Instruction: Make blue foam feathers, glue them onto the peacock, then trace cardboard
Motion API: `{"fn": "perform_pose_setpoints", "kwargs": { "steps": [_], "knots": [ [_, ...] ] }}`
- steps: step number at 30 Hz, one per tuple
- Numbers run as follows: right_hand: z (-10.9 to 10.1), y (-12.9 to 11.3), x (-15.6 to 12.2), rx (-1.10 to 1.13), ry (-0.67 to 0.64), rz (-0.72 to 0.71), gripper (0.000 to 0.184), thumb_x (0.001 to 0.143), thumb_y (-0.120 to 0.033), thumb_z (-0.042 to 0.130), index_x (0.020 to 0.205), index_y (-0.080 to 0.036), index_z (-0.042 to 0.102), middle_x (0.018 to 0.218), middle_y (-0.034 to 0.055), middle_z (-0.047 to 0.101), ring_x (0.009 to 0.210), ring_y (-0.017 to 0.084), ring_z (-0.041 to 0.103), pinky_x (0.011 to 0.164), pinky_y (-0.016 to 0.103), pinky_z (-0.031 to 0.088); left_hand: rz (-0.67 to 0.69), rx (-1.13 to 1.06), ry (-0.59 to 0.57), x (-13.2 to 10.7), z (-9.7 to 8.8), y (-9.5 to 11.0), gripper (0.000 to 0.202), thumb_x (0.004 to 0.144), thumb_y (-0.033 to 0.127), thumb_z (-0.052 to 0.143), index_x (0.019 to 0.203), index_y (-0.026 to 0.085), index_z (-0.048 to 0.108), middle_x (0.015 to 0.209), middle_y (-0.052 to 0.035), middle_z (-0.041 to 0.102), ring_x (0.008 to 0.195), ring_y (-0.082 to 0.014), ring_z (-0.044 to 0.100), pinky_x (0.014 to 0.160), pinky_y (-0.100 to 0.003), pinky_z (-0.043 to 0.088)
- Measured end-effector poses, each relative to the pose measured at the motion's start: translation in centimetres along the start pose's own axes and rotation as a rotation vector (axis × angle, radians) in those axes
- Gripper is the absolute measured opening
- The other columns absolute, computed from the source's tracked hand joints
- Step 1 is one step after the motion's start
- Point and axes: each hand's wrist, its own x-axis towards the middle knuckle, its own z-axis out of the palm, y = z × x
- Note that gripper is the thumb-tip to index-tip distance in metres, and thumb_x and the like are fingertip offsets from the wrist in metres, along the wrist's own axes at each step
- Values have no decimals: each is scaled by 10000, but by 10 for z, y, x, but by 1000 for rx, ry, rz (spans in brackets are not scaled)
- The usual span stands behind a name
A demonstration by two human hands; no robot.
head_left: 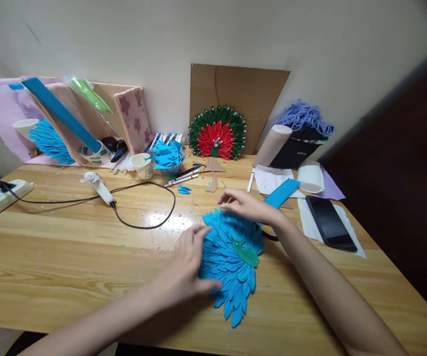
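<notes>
A blue paper peacock (228, 277) with layered petal-like feathers lies on the wooden table (87, 262), a green bird body (245, 254) on its right part. At its left edge, my left hand (189, 264) has thumb and fingers spread, slightly blurred; whether it touches the feathers I cannot tell. Over the top edge of the peacock is my right hand (248, 205), fingers loosely bent and apart, nothing visible in them. Just beyond that hand lies a blue paper strip (282, 193).
A hot glue gun (100, 188) with its black cable stands to the left, near a power strip (4, 200). Behind are a cup of blue scraps (167, 158), markers (182, 178) and a green-and-red peacock (217, 133) against cardboard (235, 84). A phone (330, 222) lies right.
</notes>
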Motion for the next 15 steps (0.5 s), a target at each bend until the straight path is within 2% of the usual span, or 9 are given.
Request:
{"fn": "perform_pose_setpoints", "kwargs": {
  "steps": [1, 4, 6, 9, 15],
  "knots": [
    [-5, 4, -3, -41, 28, 55, 146, 845, -250, 490, 936, -160, 561, 937, 79, 626, 832, 174, 582, 750, 324, 453, 86, 5, -48, -6, 5, 4, 960, 621, 469, 708, 1391, 235, 185, 1371, -161, 303, 1268, -328, 292, 996, -505, 323],
    [-8, 16, -7, -98, -28, 94, 189, 836, -250, 504, 979, -150, 575, 982, 102, 632, 888, 194, 588, 786, 336, 453, 255, 52, -171, -14, 15, 10, 879, 673, 390, 686, 1391, 280, 190, 1389, -138, 297, 1275, -331, 270, 1028, -549, 254],
    [-5, 20, -3, -94, -98, 93, 231, 833, -284, 517, 1014, -152, 575, 1004, 101, 630, 909, 195, 583, 806, 333, 449, 280, 83, -181, -12, 17, 9, 836, 693, 379, 669, 1383, 272, 210, 1376, -138, 319, 1264, -330, 281, 1033, -559, 236],
    [-3, 21, 8, -116, -171, 130, 274, 823, -336, 528, 1015, -147, 577, 951, 86, 629, 858, 190, 576, 754, 322, 449, 274, 125, -171, -5, 13, 4, 802, 692, 369, 666, 1365, 253, 246, 1366, -135, 328, 1265, -319, 277, 1051, -545, 216],
    [-20, 25, 30, -85, -287, 139, 302, 709, -386, 641, 874, -139, 585, 780, 22, 593, 688, 139, 525, 587, 247, 408, 300, 201, -143, -4, -1, -5, 725, 704, 292, 617, 1345, 223, 284, 1343, -135, 355, 1283, -294, 274, 1086, -529, 154]
  ]
}}
